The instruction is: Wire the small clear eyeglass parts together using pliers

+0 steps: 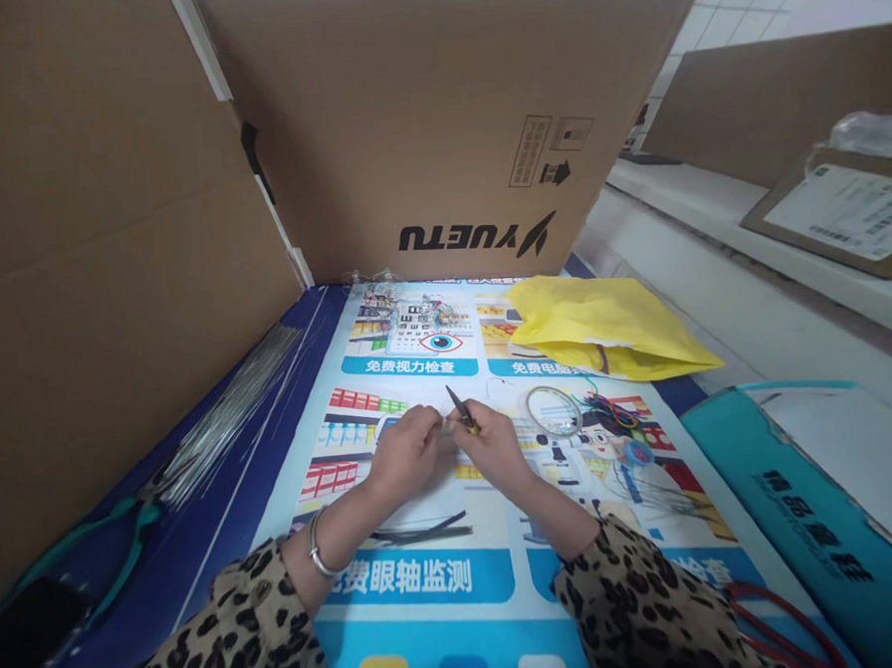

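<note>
1. Right hand point(495, 449): fingers clamped on dark tool point(461, 405), point sticking out up and away, tilted left. Tool is over the middle of the mat point(402, 635).
2. Left hand point(407, 451): fingers curled, tips right by the right hand's. Can't tell if anything is pinched in there, too small/hidden.
3. Bracelet point(315, 545) on left wrist; spotted sleeves point(229, 624) on both arms.
4. Nearer the body, below left hand: dark strips point(426, 530), flat on mat.
5. Right of right hand: ring point(538, 424), shiny bits inside its outline; coloured cords point(613, 413) just beside it.
6. Beyond those: yellow bag point(610, 315), lying flat.
7. Far left: wire bundle point(230, 415), teal-handled pliers point(133, 560) at its near end.
8. Far right: teal box point(798, 495); red loop point(785, 603) near its close end.
9. Back: cardboard point(435, 125), upright, print upside down.
</note>
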A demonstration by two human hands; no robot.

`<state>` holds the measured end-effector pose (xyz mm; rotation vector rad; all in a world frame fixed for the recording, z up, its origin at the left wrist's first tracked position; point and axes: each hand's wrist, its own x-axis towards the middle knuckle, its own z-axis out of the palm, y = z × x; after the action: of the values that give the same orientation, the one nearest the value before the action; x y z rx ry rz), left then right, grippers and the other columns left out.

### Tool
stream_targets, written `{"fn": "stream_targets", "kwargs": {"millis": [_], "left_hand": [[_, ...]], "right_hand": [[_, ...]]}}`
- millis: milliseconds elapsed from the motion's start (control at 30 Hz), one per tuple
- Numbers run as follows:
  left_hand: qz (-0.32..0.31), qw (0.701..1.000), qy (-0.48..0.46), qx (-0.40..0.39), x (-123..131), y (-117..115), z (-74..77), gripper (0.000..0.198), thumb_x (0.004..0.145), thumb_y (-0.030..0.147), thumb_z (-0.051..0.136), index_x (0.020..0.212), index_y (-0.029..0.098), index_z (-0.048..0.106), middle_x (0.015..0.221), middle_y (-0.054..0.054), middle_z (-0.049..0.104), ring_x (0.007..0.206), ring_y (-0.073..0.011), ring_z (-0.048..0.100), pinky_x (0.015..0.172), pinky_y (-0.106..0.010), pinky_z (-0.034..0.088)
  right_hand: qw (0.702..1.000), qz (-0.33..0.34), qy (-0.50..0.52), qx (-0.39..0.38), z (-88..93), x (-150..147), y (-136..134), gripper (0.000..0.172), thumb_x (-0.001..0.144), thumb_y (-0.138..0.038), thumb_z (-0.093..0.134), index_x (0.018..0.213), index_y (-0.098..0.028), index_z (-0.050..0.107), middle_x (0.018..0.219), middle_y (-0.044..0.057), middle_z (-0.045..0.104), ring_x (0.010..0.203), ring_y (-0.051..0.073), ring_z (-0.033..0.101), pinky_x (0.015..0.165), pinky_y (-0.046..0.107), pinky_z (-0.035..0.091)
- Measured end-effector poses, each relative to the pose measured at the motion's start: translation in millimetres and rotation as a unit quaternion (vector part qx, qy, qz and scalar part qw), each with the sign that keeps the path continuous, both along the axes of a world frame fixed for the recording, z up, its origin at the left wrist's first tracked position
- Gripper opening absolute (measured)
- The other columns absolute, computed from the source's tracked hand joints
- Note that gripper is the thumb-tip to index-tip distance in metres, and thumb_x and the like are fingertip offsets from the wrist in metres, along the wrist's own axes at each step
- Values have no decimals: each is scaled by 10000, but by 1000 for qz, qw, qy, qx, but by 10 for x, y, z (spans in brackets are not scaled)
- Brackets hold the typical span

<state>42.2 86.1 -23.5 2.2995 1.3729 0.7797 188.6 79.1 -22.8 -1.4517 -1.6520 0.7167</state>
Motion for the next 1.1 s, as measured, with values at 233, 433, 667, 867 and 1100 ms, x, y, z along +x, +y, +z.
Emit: {"fn": "stream_targets", "kwargs": {"millis": [233,433,667,867,1100], "left_hand": [[9,993,-110,-46,-19,73,-87,150,802,153,426,749,204,556,722,3,583,715,-133,533,653,-231,388],[-2,994,-111,-25,-46,85,-88,158,797,156,445,777,213,592,763,-4,606,731,-139,532,677,-240,380],[6,989,-139,-56,-35,88,-74,145,792,190,460,740,209,594,724,6,599,701,-130,531,660,-229,375],[44,959,-226,-165,-7,86,-79,123,760,281,514,706,203,593,584,26,588,575,-116,517,563,-210,375],[48,919,-311,-236,5,94,-130,127,737,296,537,675,188,559,549,30,556,503,-97,480,503,-198,381]], "right_hand": [[990,45,107,-75,-61,117,93,91,702,-264,534,719,-193,587,604,-34,571,590,118,524,578,228,408],[985,74,120,-104,-43,152,119,66,665,-233,572,705,-185,594,603,-36,568,578,110,521,575,228,415],[981,63,145,-110,-25,122,101,67,660,-236,570,704,-189,588,577,-40,564,552,110,527,569,236,423],[980,23,171,-104,-24,61,67,83,645,-255,578,694,-188,581,558,-40,550,549,114,515,563,246,427],[972,9,213,-95,-109,12,54,124,647,-278,594,726,-183,581,571,-38,540,541,107,498,553,247,422]]}}
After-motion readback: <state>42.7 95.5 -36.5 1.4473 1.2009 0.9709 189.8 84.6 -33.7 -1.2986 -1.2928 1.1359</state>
